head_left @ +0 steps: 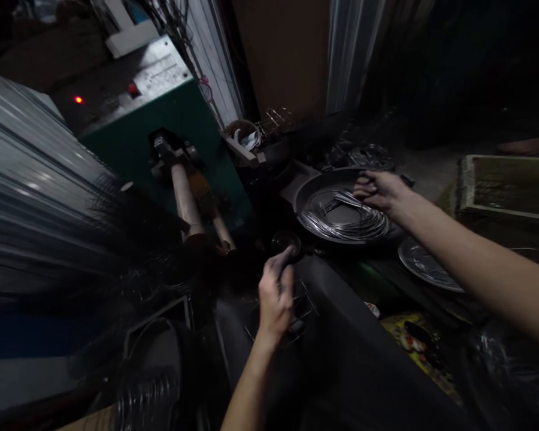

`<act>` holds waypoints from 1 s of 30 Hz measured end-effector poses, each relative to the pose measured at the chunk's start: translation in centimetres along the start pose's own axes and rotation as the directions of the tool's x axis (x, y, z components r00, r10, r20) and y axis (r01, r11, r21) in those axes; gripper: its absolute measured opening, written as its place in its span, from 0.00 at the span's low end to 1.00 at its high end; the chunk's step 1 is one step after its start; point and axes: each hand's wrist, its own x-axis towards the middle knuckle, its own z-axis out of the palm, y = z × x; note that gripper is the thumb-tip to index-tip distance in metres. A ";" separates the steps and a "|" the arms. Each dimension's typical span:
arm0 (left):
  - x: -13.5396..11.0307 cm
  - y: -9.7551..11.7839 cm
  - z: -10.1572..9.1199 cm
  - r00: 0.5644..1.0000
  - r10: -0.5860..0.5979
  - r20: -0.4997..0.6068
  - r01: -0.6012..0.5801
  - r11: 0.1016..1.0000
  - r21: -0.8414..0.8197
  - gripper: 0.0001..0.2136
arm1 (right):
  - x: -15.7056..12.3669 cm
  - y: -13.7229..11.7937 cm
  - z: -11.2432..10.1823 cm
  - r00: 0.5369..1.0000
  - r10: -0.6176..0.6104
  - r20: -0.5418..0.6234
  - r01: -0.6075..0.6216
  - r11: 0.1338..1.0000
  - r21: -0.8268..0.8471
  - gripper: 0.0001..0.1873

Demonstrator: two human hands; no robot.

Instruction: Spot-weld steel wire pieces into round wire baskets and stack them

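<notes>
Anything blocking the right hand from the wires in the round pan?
Nothing visible stands between the right hand and the wires in the round pan; whether they touch, this view cannot settle.

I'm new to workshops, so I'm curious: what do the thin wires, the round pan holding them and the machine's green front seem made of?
Thin wires: bare metal, perhaps steel, given their silvery glints. Round pan: dull grey, perhaps metal; dim light leaves plastic possible. Machine's green front: likely painted metal, judging by its flat, even colour.

A workshop — green machine (206,131) and wires (341,231) show it.
</notes>
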 end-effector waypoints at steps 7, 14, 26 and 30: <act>2.7 2.5 5.2 0.976 -0.017 0.217 0.087 0.945 -0.315 0.17 | -7.7 -10.0 3.0 0.987 0.002 0.159 -0.093 0.819 0.566 0.17; 5.2 2.9 0.0 0.871 -0.455 0.187 0.418 0.484 -0.769 0.11 | -17.0 -2.8 10.5 0.863 -0.089 0.498 0.075 0.996 0.048 0.23; -2.8 -4.7 -7.5 0.917 -0.389 -0.088 0.320 0.849 -0.419 0.19 | -15.2 -4.4 16.4 0.765 -0.068 0.641 0.054 0.998 0.041 0.17; -10.6 -7.0 -6.7 0.935 -0.334 -0.121 0.337 0.941 0.010 0.46 | -14.3 -4.8 18.9 0.686 0.103 0.721 -0.197 0.979 0.049 0.15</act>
